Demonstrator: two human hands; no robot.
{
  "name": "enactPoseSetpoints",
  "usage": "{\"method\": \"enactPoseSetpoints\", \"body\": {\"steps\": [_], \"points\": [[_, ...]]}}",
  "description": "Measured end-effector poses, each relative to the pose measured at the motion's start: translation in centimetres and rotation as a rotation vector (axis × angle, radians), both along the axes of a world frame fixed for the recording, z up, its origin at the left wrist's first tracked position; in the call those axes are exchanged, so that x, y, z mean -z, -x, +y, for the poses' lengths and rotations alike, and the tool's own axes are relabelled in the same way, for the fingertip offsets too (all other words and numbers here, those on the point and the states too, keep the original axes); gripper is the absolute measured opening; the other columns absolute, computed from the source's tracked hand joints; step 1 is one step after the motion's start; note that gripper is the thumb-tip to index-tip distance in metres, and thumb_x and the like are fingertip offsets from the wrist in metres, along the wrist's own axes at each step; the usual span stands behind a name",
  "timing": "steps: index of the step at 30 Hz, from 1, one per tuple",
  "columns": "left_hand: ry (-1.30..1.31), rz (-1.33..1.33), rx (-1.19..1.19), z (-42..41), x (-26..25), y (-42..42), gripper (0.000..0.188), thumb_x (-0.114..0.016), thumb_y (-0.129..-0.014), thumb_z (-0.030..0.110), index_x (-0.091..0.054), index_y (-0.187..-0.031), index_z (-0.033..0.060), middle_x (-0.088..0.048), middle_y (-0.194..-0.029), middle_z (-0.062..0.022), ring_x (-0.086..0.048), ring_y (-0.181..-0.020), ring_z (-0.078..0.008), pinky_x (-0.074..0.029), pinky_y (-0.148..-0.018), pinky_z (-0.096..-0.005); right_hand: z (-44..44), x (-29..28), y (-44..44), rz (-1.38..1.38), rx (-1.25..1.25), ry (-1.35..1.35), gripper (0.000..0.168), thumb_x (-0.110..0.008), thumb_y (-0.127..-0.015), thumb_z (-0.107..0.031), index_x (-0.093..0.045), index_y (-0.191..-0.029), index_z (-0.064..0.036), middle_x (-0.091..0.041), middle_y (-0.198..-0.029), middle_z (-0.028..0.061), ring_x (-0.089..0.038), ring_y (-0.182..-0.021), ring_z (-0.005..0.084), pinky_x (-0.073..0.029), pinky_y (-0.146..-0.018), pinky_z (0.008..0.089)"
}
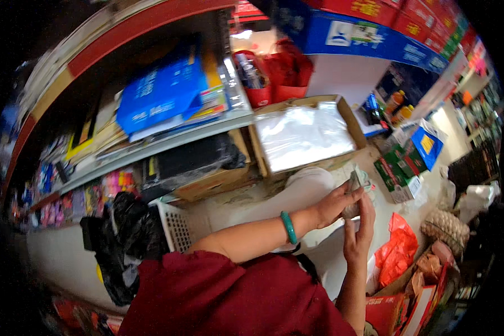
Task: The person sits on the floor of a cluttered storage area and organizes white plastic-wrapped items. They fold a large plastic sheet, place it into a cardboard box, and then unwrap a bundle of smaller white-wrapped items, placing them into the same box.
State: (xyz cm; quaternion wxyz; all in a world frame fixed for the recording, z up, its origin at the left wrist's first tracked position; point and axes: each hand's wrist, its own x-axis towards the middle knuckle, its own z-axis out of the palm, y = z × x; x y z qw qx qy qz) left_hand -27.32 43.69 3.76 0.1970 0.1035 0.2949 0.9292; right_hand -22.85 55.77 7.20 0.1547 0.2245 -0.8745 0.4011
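Note:
Both hands meet right of centre, over my light-coloured trouser legs. My left hand (334, 206), with a green bangle (288, 227) on its wrist, grips a small bundle of folded papers (358, 185), perhaps banknotes; blur leaves this unsettled. My right hand (361, 229) touches the lower part of the same bundle, its fingers pointing up beside those of the left. Just beyond the hands, a cardboard box (353, 122) holds a stack of shiny clear plastic film or bags (304, 136).
Left stands a metal shelf (159, 147) with a blue folder (161, 98) and papers. Below are black plastic bags (130, 235) and a white plastic basket (176, 227). Green boxes (399, 168), a red plastic bag (397, 248) and a woven basket (445, 229) lie to the right.

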Motion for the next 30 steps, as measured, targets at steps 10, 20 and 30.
{"method": "enactPoseSetpoints", "body": {"steps": [10,20,30], "points": [[-0.126,-0.011,-0.042,-6.6,-1.1,-2.6,0.043,-0.048,-0.095,0.035,-0.046,-0.126,0.0051,-0.056,-0.118,-0.0084,-0.057,-0.107,-0.0193,-0.047,-0.092,-0.0351,-0.5,-0.7,-1.0,0.266,0.16,-0.411,0.032,-0.056,-0.082,-0.011,-0.06,-0.114,-0.008,-0.06,-0.118,0.0069,-0.043,-0.123,0.0293,-0.026,-0.105,0.0442],[-0.08,-0.013,0.076,-7.0,-1.2,-3.6,0.056,-0.057,-0.09,0.035,-0.037,-0.135,0.0064,-0.051,-0.125,-0.0068,-0.053,-0.113,-0.018,-0.044,-0.096,-0.0352,-1.7,-1.5,-2.7,-0.019,0.07,0.059,0.045,-0.064,-0.073,0.003,-0.059,-0.117,-0.007,-0.056,-0.114,0.014,-0.055,-0.105,0.0274,-0.043,-0.091,0.0346],[0.445,0.009,-0.174,-8.6,-2.3,-4.0,0.033,-0.056,-0.091,0.023,-0.053,-0.118,0.0049,-0.06,-0.109,-0.003,-0.058,-0.096,-0.0119,-0.052,-0.079,-0.0305,0.6,-1.6,-3.2,0.09,0.268,-0.06,0.01,-0.066,-0.077,-0.011,-0.065,-0.083,-0.004,-0.06,-0.072,0.01,-0.057,-0.07,0.0268,-0.045,-0.064,0.0353]]}}
